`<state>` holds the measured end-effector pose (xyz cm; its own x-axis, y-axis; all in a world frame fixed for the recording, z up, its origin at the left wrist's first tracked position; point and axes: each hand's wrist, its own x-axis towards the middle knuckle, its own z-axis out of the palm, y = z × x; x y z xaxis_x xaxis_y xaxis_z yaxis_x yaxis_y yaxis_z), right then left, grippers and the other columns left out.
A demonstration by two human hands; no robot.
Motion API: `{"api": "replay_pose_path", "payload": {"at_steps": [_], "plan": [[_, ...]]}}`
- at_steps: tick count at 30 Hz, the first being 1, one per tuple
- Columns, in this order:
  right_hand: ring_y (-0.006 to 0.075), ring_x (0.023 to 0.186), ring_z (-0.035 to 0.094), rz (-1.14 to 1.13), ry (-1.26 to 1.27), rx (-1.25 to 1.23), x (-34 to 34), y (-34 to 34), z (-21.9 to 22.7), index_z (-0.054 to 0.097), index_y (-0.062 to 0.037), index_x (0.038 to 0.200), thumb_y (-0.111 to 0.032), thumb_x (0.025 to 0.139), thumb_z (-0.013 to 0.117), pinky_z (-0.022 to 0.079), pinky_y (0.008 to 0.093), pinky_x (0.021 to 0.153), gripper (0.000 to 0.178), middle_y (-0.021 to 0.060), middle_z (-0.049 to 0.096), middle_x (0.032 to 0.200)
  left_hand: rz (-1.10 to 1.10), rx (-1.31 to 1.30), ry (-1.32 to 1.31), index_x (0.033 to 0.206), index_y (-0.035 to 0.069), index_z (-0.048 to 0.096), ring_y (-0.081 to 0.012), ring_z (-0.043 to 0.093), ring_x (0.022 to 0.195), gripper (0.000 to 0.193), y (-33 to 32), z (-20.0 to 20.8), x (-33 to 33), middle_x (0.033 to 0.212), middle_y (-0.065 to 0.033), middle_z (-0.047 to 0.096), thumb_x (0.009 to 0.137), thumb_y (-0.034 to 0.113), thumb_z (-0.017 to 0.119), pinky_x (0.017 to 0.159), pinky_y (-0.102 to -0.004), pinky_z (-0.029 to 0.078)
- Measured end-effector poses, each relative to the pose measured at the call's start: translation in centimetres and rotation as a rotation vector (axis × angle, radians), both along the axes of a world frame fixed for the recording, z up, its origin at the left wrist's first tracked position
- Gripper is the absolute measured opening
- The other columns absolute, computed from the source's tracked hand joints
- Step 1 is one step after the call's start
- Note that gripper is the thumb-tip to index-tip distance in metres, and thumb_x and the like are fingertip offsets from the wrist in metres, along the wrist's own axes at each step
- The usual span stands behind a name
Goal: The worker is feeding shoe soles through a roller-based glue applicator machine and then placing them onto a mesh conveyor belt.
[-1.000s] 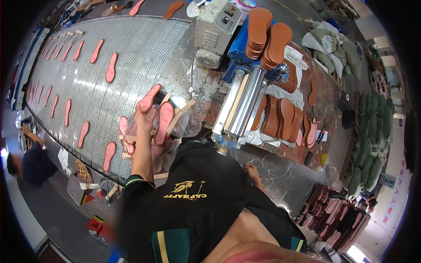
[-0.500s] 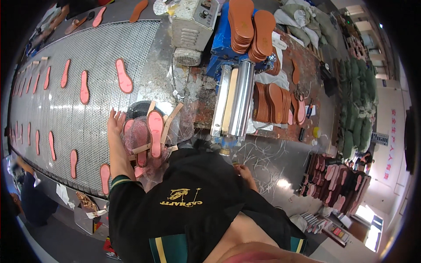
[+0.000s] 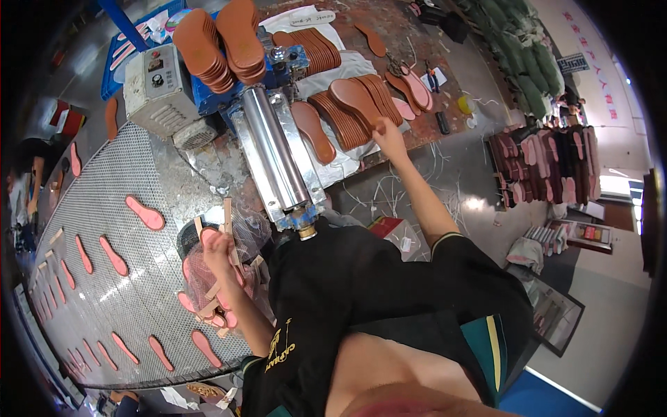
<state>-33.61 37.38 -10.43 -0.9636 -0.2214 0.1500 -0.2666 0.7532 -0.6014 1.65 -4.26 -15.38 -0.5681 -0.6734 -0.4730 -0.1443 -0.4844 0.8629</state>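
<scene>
A brown sole (image 3: pixel 353 99) leans on the worktop (image 3: pixel 399 31) at about twelve o'clock, against the row of brown soles (image 3: pixel 342 119). Its long axis runs aslant, the broad end toward eleven o'clock and the narrow end toward five. Another end, of a pink sole (image 3: pixel 207 235), shows at eight o'clock, past my fingers and pointing toward eleven; I can't tell how the rest of it lies.

My hands are well apart. My right hand (image 3: pixel 390 137), at one o'clock, has its fingertips bunched at the brown sole's narrow end, touching it; I can't tell whether they grip. My left hand (image 3: pixel 219 253), at eight o'clock, is half curled over the pink sole, and whether it is closed on it I can't make out.

The clear mesh wrap (image 3: pixel 253 229) and wooden slats (image 3: pixel 228 214) partly cover the pink soles below my left hand, and my own fingers and palm hide more. The steel roller (image 3: pixel 274 149) stands between my hands.
</scene>
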Motion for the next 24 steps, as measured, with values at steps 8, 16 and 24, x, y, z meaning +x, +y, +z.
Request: {"api": "replay_pose_path", "payload": {"at_steps": [8,16,24], "plan": [[0.0413,0.11,0.048,-0.023,-0.017,0.21,-5.3,0.4,-3.3,0.05,-0.0013,0.117,-0.029,0.068,0.075,0.043,0.0477,0.09,0.061,0.0226,0.052,0.114,-0.004,0.048,0.001,0.105,-0.007,0.053,-0.0183,0.064,0.07,0.018,8.1,2.4,-0.9,0.094,-0.0185,0.065,0.088,-0.001,0.054,0.063,-0.025,0.054],[0.0385,0.106,0.048,0.178,0.162,-0.158,-5.3,1.0,2.1,0.048,-0.0042,0.127,-0.02,0.073,0.072,0.039,0.0442,0.093,0.062,0.0205,0.051,0.114,0.027,-0.021,-0.031,0.106,-0.002,0.056,-0.0172,0.063,0.078,0.017,7.8,5.1,-2.1,0.099,-0.0143,0.065,0.092,0.001,0.048,0.07,-0.0257,0.053],[0.0291,0.106,0.053,0.86,-0.158,-0.268,-2.1,-4.6,7.0,0.051,-0.0024,0.124,-0.016,0.071,0.071,0.042,0.0363,0.093,0.058,0.0143,0.055,0.113,-0.579,-0.7,-0.086,0.12,-0.001,0.054,-0.0213,0.054,0.111,0.041,5.6,14.8,-11.8,0.122,-0.0136,0.056,0.08,0.002,0.062,0.091,-0.031,0.044]]}}
